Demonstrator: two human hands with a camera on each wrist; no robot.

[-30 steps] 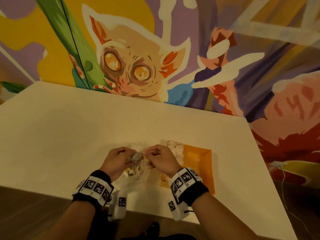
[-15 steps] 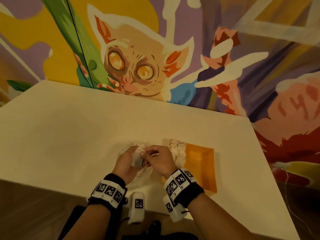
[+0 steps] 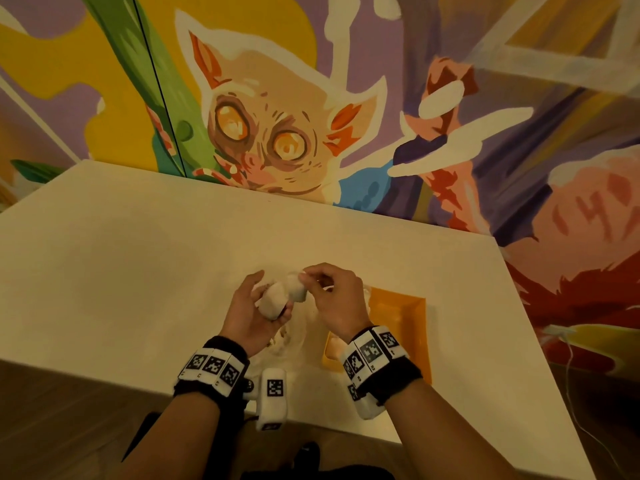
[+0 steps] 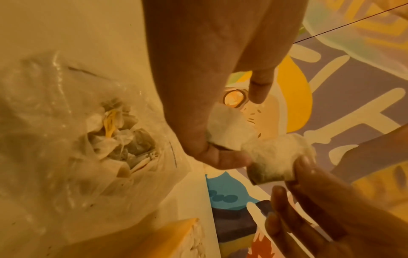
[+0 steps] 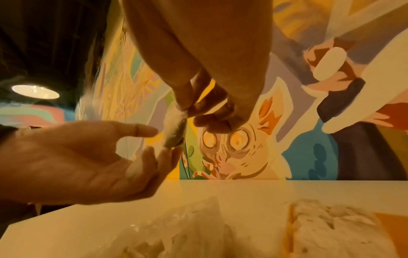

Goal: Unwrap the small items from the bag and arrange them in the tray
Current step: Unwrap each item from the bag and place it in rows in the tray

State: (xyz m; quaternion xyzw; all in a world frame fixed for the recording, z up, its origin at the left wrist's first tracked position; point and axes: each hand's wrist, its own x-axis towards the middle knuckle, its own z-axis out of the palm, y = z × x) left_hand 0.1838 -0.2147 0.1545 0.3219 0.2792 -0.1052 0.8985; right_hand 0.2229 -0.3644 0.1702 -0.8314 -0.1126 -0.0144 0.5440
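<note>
My left hand (image 3: pixel 258 306) holds a crumpled white wrapper (image 3: pixel 273 303) between thumb and fingers above the table. My right hand (image 3: pixel 311 280) pinches a small pale pouch (image 4: pixel 276 157) with dark contents, which sticks out of the wrapper's (image 4: pixel 227 129) end. Below the hands lies a clear plastic bag (image 4: pixel 55 104) with several wrapped items (image 4: pixel 117 132) inside. The orange tray (image 3: pixel 401 317) sits just right of the bag, partly hidden by my right wrist. Several white unwrapped pieces (image 5: pixel 331 225) lie along the tray's (image 5: pixel 393 225) left side.
The white table (image 3: pixel 138 271) stands against a painted mural wall (image 3: pixel 270 133). Its near edge runs under my wrists and its right edge slants past the tray. A thin white cable (image 3: pixel 575 410) hangs off to the right.
The hands have risen and drawn slightly apart. The right hand has pulled the pouch partway out of the wrapper, which stays in the left hand.
</note>
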